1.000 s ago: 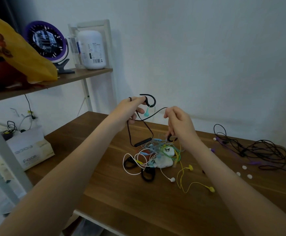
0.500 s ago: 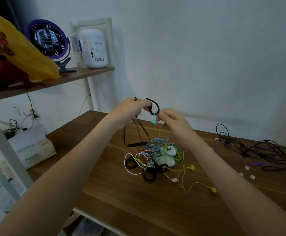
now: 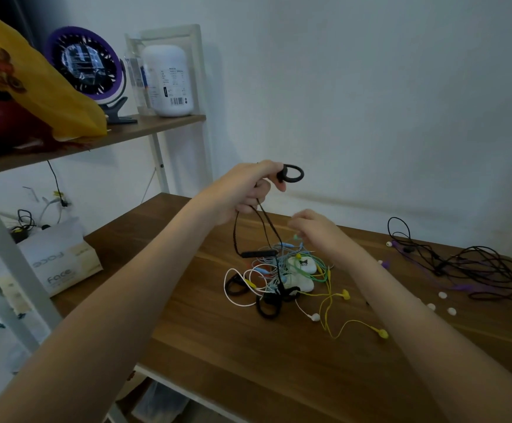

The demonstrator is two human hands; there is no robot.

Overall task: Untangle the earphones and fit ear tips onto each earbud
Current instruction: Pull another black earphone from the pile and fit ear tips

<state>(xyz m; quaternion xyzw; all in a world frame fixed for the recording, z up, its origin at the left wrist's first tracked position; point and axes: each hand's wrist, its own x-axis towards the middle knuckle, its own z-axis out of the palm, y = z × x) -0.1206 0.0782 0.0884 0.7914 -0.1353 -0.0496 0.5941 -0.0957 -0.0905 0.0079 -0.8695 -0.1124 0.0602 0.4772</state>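
I see a brown wooden table (image 3: 248,361) set against a plain white wall (image 3: 370,87) in soft, even light. Left of the table stands a white-framed rack (image 3: 4,254), its wooden shelf (image 3: 145,129) above table height. The shelf carries a purple clip fan (image 3: 84,61), a white jar (image 3: 168,80) and a yellow bag (image 3: 35,80). Lower down, left of the table, sits a tissue box (image 3: 59,264).

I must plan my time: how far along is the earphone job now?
Done, it seems: black and purple cords lie apart at the right. In hand: the left grip holds up a black earhook that trails into the pile; the right grip is blurred. Left: the pile is tangled, and white tips lie loose on the table.
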